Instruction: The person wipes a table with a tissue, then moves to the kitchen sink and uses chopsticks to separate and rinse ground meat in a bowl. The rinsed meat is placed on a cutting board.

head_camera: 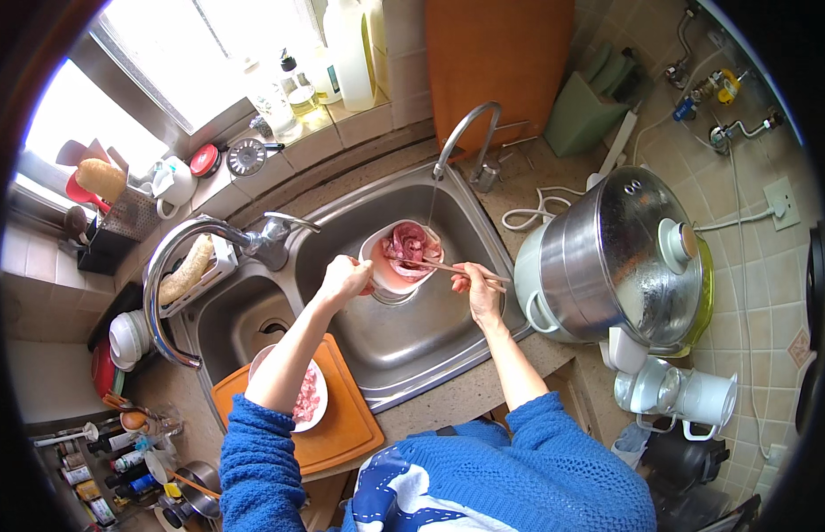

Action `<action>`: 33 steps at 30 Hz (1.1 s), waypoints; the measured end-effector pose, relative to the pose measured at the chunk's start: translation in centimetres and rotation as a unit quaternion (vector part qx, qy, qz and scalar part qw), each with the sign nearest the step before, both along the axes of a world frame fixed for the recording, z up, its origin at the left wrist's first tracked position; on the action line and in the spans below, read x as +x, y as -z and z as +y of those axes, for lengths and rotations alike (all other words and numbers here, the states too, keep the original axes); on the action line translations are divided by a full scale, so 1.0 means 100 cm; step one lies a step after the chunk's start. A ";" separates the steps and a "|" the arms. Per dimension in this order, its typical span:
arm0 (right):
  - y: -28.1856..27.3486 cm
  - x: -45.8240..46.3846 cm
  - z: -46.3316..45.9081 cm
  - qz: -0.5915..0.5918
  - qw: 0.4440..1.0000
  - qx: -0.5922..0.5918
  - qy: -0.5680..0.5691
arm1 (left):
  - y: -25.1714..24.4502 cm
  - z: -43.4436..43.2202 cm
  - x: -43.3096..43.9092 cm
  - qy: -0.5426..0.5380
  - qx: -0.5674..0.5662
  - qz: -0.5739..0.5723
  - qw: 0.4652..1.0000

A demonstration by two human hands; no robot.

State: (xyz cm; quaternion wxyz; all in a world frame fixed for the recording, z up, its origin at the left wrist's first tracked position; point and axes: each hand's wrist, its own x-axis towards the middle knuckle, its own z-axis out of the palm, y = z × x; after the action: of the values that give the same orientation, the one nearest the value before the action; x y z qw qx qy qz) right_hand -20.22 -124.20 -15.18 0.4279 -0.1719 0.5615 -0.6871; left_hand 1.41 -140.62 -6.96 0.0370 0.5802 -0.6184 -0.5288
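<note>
My left hand [347, 278] grips the rim of a white bowl [384, 274] over the large basin of a steel sink [412, 339]. Raw meat [410, 245] lies in the bowl with pinkish liquid. My right hand [477, 289] holds wooden chopsticks [452, 268], their tips at the meat. A thin stream of water falls from the slim faucet [467, 126] near the bowl's far edge. Beneath my left forearm, a second white bowl [321, 402] with chopped raw meat [306, 399] sits on an orange cutting board [356, 432], partly hidden by the arm.
A large chrome faucet [180, 233] arches over the small basin [243, 319] at left. A steamer pot with a glass lid [572, 259] stands close on the right. Bottles [349, 60] line the windowsill. A knife block [578, 113] and upright orange board [495, 60] stand behind.
</note>
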 end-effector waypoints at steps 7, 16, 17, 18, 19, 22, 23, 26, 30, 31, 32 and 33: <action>0.001 0.007 0.001 0.017 1.000 -0.011 0.024 | -0.022 -0.005 -0.013 0.024 -0.020 -0.037 0.999; 0.010 0.011 0.002 -0.089 0.994 -0.008 0.066 | -0.052 -0.009 -0.033 0.099 -0.112 -0.076 0.986; 0.011 0.013 0.002 -0.093 0.993 -0.009 0.072 | -0.053 -0.011 -0.036 0.105 -0.116 -0.077 0.985; 0.011 0.013 0.002 -0.099 0.992 -0.004 0.081 | -0.054 -0.013 -0.040 0.109 -0.116 -0.077 0.984; 0.011 0.014 0.001 -0.096 0.992 -0.011 0.083 | -0.054 -0.015 -0.043 0.112 -0.108 -0.078 0.985; 0.011 0.013 0.000 -0.093 0.991 -0.015 0.098 | -0.053 -0.021 -0.056 0.112 -0.120 -0.071 0.984; 0.011 0.012 -0.001 -0.094 0.990 -0.019 0.101 | -0.053 -0.023 -0.060 0.105 -0.108 -0.070 0.986; 0.011 0.012 -0.003 -0.110 0.987 -0.024 0.112 | -0.057 -0.030 -0.070 0.131 -0.118 -0.084 0.981; 0.014 0.016 -0.005 -0.138 0.981 -0.029 0.131 | -0.064 -0.037 -0.079 0.156 -0.109 -0.099 0.977; 0.015 0.017 -0.006 -0.143 0.980 -0.034 0.133 | -0.066 -0.038 -0.081 0.163 -0.107 -0.106 0.975; 0.016 0.019 -0.006 -0.147 0.979 -0.035 0.136 | -0.068 -0.038 -0.083 0.167 -0.108 -0.113 0.974; 0.017 0.020 -0.006 -0.151 0.977 -0.032 0.144 | -0.069 -0.038 -0.086 0.171 -0.108 -0.119 0.972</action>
State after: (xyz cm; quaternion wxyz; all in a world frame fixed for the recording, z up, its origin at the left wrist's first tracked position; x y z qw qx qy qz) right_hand -18.21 -124.79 -16.90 0.3988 0.0030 0.4865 -0.7774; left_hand -7.15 -144.46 -0.02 -0.0651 0.5175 -0.7618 -0.3842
